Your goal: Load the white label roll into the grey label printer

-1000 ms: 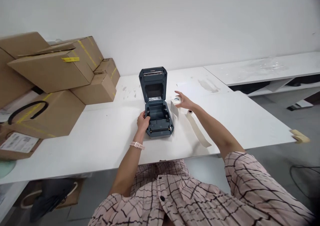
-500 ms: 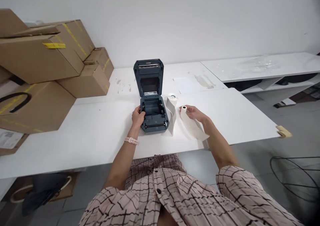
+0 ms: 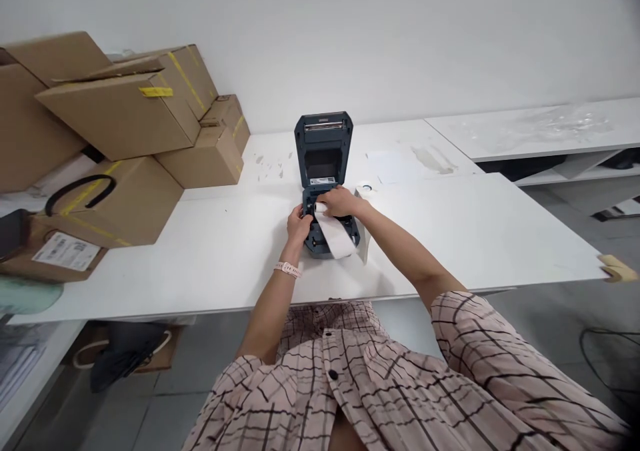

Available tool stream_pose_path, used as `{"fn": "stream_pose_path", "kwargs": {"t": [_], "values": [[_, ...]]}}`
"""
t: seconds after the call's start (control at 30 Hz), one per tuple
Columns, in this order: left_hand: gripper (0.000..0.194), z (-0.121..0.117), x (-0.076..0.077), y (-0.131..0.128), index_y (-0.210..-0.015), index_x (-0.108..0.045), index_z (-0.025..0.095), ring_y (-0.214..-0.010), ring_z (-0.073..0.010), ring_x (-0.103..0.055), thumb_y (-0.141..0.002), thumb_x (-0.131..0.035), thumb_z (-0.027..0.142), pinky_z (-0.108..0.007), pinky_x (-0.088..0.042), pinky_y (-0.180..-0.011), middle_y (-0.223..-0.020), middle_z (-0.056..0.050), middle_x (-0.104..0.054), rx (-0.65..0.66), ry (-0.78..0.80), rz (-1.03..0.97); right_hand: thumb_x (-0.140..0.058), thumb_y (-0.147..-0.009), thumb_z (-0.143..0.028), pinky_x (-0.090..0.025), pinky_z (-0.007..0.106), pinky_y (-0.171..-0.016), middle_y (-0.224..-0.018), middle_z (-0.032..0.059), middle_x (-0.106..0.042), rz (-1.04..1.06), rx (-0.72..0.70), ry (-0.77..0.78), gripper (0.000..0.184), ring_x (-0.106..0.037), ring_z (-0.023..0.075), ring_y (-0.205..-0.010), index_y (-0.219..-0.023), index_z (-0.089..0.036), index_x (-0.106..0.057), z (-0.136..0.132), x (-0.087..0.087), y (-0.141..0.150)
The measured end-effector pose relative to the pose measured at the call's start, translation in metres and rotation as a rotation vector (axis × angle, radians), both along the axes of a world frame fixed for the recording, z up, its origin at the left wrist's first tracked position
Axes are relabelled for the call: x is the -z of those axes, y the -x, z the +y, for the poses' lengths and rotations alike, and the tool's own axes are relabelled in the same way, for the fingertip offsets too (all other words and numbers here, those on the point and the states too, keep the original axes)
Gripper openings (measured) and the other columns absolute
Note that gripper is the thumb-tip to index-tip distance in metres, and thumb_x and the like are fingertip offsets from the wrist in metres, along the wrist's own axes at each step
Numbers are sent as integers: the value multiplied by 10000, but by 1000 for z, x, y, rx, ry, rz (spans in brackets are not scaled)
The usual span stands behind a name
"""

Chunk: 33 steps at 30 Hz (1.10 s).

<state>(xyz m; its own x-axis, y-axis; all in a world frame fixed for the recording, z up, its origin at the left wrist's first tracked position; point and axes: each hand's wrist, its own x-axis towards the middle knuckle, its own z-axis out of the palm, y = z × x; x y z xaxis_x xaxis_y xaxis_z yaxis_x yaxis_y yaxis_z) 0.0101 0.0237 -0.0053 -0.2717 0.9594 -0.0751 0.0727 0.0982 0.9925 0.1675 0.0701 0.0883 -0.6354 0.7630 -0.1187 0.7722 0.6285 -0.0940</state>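
A dark grey label printer stands on the white table with its lid raised. My right hand is closed on a small white paper roll held over the printer's open bay, and a strip of its paper trails toward the front. My left hand grips the printer's left side beside the bay. A second white roll lies on the table just right of the printer, with its own strip hanging down behind my right forearm.
Stacked cardboard boxes fill the table's left end. A sheet of paper lies behind the printer. A lower white bench runs along the right wall. A tan block sits at the table's right corner.
My right hand has carried the small paper roll leftward from the table into the printer's open bay. My left hand stays on the printer's left side.
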Motion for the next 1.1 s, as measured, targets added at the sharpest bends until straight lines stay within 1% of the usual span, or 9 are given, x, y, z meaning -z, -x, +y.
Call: {"fn": "stream_pose_path", "kwargs": {"t": [0.13, 0.23, 0.3, 0.4, 0.5, 0.57, 0.7, 0.93, 1.1], "values": [[627, -1, -3, -2, -1317, -653, 151, -1065, -249, -705, -691, -625, 117, -341, -555, -915, -1194, -103, -754, 9, 16, -69, -673, -918, -238, -413, 491, -1095, -1230, 193, -768, -15, -10, 13, 389, -694, 371, -1196, -1293, -146, -715, -3, 8, 1], [647, -4, -7, -4, -1337, -616, 139, -1087, -231, -699, -691, -603, 106, -323, -557, -909, -1251, -117, -731, 15, 15, -126, -601, -962, -227, -432, 469, -1098, -1329, 152, -733, 49, -24, -12, 408, -669, 349, -1242, -1358, -167, -678, -19, 7, -11], [644, -5, -9, -5, -1335, -608, 150, -1117, -233, -691, -691, -619, 114, -329, -557, -930, -1271, -117, -719, 14, 20, -156, -581, -957, -186, -468, 453, -1085, -1365, 122, -717, 167, -45, -37, 421, -662, 328, -1255, -1369, -177, -668, -38, 12, -22], [631, -8, -9, -6, -1330, -597, 156, -1135, -242, -685, -703, -657, 142, -350, -554, -958, -1288, -127, -704, 29, 26, -203, -520, -998, -204, -527, 483, -1049, -1321, 109, -739, 419, -76, -76, 347, -690, 309, -1209, -1283, -203, -717, -77, 28, -37], [647, -7, -8, -5, -1349, -579, 170, -1121, -243, -686, -713, -700, 174, -354, -556, -945, -1292, -126, -697, 46, 38, -236, -467, -1038, -246, -521, 562, -1087, -1356, 115, -719, 578, -24, -163, 338, -677, 319, -1250, -1239, -230, -739, -111, 48, -43], [673, -6, -6, -4, -1365, -570, 182, -1101, -238, -689, -713, -733, 199, -350, -560, -920, -1292, -122, -696, 63, 41, -256, -445, -1049, -243, -504, 584, -1121, -1386, 110, -703, 641, 13, -203, 354, -658, 312, -1294, -1260, -242, -729, -124, 59, -43], [741, -4, -6, -4, -1401, -545, 179, -991, -203, -698, -700, -783, 219, -318, -565, -838, -1286, -118, -699, 77, 77, -284, -454, -1047, -236, -519, 582, -1115, -1359, 84, -723, 725, 19, -200, 349, -650, 293, -1312, -1258, -263, -730, -128, 68, -39], [775, -4, -11, -3, -1422, -535, 163, -838, -158, -681, -697, -804, 216, -278, -549, -722, -1231, -119, -716, 77, 119, -237, -478, -1041, -258, -534, 589, -1045, -1273, 71, -768, 800, 8, -202, 320, -701, 301, -1210, -1187, -282, -762, -130, 67, -39], [764, -4, -10, -3, -1407, -549, 181, -884, -168, -696, -695, -825, 213, -283, -562, -758, -1233, -113, -718, 78, 124, -240, -494, -1043, -308, -504, 591, -1089, -1310, 63, -751, 818, 26, -169, 315, -681, 297, -1258, -1232, -309, -746, -136, 68, -38]]}}
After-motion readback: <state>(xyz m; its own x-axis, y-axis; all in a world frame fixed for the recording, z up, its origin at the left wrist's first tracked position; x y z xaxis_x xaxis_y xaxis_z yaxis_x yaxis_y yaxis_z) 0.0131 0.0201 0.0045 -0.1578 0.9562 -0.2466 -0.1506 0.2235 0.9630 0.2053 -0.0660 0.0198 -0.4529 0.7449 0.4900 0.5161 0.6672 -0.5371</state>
